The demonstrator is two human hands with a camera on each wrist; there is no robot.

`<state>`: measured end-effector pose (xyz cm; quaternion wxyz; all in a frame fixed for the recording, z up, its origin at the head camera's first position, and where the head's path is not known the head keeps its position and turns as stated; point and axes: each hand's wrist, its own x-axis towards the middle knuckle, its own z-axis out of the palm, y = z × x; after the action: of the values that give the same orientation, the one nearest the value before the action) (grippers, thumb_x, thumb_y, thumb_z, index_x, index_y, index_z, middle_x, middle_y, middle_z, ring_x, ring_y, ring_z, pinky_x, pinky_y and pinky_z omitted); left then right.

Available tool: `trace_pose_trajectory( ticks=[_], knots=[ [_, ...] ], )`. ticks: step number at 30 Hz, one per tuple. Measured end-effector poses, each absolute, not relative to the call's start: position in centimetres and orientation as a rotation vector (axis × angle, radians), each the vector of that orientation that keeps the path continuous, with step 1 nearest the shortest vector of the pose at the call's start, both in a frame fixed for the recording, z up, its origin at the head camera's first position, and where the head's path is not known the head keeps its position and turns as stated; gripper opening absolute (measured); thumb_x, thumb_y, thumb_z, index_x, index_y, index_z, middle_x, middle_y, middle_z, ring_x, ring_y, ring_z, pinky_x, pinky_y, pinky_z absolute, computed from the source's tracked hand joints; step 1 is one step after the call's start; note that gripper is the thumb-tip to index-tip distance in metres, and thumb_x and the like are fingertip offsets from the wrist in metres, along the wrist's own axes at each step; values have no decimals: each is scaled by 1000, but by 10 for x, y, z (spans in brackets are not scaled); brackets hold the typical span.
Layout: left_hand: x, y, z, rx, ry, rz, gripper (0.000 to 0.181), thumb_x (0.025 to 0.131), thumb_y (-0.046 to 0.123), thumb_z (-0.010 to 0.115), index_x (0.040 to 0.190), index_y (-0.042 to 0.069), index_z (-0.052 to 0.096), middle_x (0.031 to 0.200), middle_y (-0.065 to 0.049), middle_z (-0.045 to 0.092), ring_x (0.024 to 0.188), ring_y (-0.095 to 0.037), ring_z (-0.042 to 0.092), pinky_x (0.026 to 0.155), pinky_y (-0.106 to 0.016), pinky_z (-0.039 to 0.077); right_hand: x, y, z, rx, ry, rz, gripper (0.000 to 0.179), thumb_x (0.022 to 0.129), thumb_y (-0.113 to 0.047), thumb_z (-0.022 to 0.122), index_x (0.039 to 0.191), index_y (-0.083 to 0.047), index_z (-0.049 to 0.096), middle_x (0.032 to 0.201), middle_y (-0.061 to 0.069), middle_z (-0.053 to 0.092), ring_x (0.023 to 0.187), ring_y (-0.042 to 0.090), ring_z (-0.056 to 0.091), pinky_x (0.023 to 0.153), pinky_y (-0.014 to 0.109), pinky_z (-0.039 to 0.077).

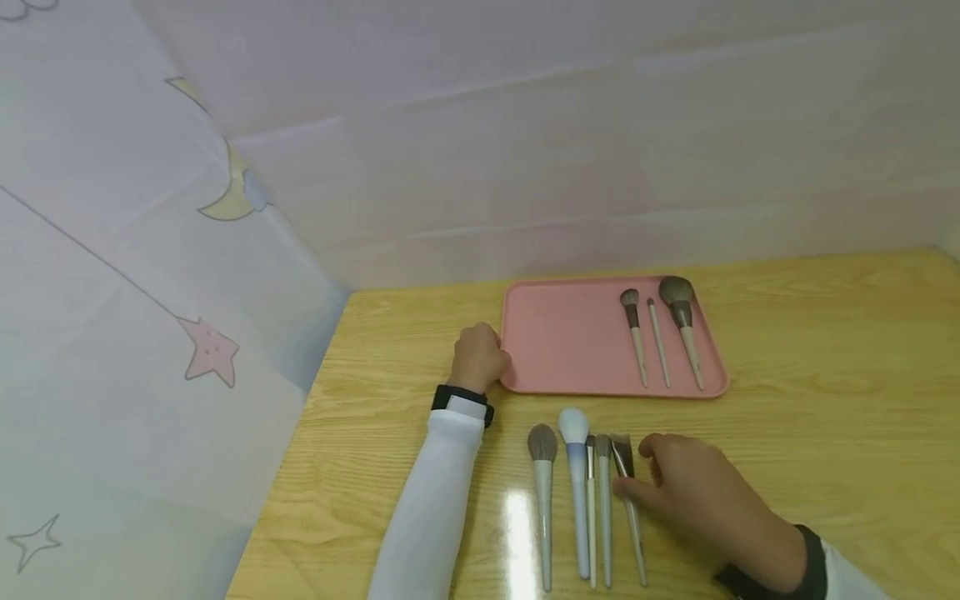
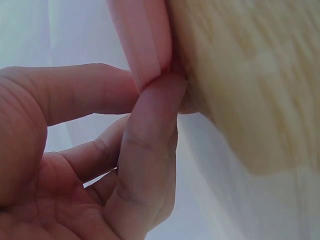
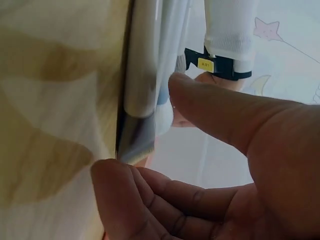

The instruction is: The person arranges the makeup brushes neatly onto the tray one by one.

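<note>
My left hand (image 1: 478, 358) pinches the left rim of a pink tray (image 1: 562, 342) between thumb and finger; the left wrist view shows this grip close up. My right hand (image 1: 697, 492) hovers at the rightmost loose makeup brush, an angled flat-tipped one (image 1: 636, 529). Its thumb and fingers are spread around the brush, and in the right wrist view a fingertip (image 3: 107, 172) is close to the bristles; contact is unclear. Left of it lie a slim brush (image 1: 605, 517), a thin brush (image 1: 592, 533), a white-headed brush (image 1: 578, 492) and a fluffy grey brush (image 1: 544, 500).
On the tray's right side lie a small dark-headed brush (image 1: 635, 333), a thin pencil brush (image 1: 659, 342) and a large fluffy brush (image 1: 682, 325). The wooden table (image 1: 825, 375) meets a pale cloth backdrop (image 1: 562, 167) behind and at the left.
</note>
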<state>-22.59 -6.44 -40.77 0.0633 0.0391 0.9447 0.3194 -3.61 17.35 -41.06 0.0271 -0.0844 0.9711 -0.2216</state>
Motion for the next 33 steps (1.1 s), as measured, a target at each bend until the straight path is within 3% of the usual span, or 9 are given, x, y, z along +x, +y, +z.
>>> trace_pose_trajectory(
  ticks=[5,20,33],
  knots=[
    [-225,-64,-407,115,2842,977,48,83,-10,57,50,15,33,51,6,22,41,-8,23,40,-23,21,-34,172,-412,-223,2955,-643,39,84,-43,86,83,-9,66,64,-5,49,58,9,43,52,26,36],
    [-224,-64,-406,108,2844,975,49,83,-11,57,50,14,32,51,5,22,42,-8,23,41,-23,21,-40,184,-411,-151,2944,-592,43,89,-39,82,69,-15,52,62,-4,43,58,12,40,53,26,29],
    [-223,-64,-406,107,2841,990,49,84,-11,57,50,14,33,51,5,22,42,-9,23,41,-23,20,-44,191,-410,-108,2950,-663,19,92,-23,76,83,-8,68,66,-3,52,59,12,45,50,26,35]
  ],
)
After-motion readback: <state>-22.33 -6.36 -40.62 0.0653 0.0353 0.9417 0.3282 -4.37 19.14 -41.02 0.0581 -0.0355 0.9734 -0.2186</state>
